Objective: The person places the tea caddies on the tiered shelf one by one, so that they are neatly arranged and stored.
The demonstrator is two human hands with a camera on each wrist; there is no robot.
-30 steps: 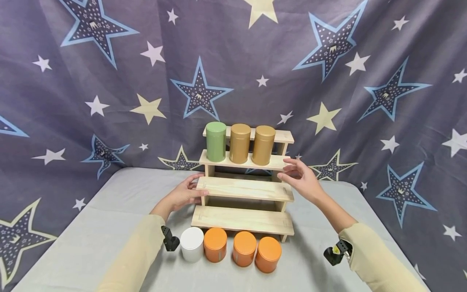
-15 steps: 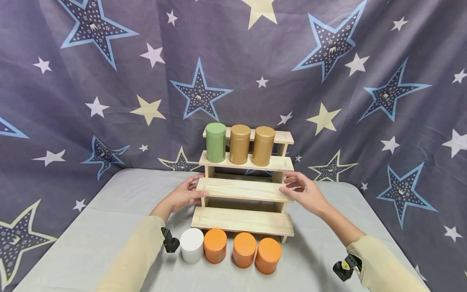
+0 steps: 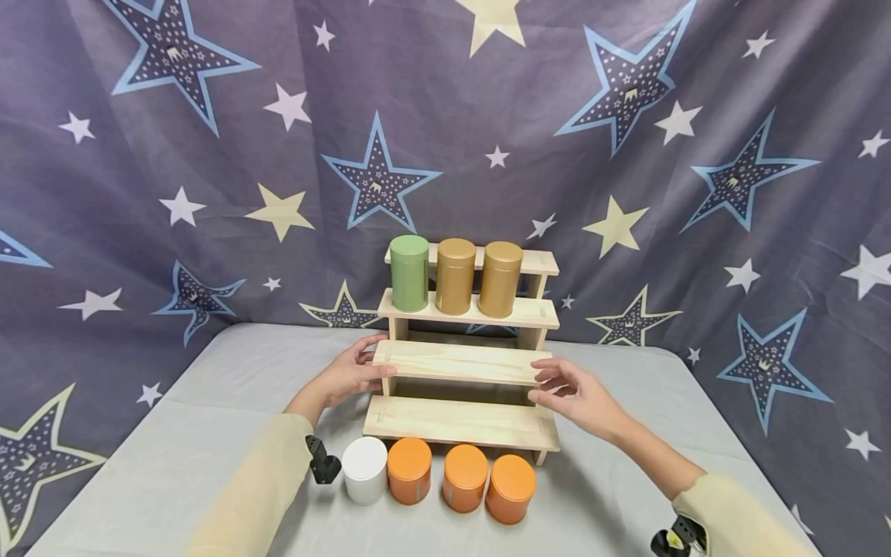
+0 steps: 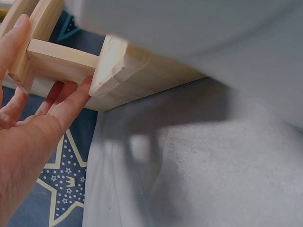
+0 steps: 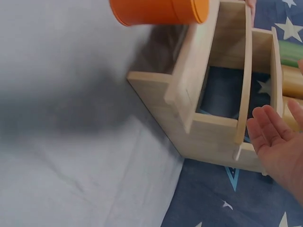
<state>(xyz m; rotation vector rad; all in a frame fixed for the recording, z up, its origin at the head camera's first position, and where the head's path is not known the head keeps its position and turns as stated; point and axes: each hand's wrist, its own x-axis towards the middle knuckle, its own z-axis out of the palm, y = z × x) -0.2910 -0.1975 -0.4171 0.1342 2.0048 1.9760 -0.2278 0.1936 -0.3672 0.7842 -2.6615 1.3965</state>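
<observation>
A four-step wooden display stand (image 3: 459, 422) stands mid-table. My left hand (image 3: 348, 375) grips the left end of its second step from the bottom; in the left wrist view the thumb lies along the board's front and the fingers (image 4: 71, 101) reach in behind it. At the opposite end my right hand (image 3: 578, 398) hovers with loosely bent fingers, fingertips beside that same step, holding nothing. In the right wrist view its fingers (image 5: 267, 127) spread next to the stand's side. On the third step stand a green canister (image 3: 409, 275) and two gold canisters (image 3: 455, 277).
Lined up in front of the stand are a short white canister (image 3: 365, 469) and three orange ones, the leftmost orange canister (image 3: 409, 470) close to the white. A grey cloth (image 3: 230, 387) covers the table. Behind hangs a star-patterned curtain (image 3: 459, 193).
My right hand has come down from beside the third step to the second step's right end. My left hand keeps its grip, and the canisters have stayed in place.
</observation>
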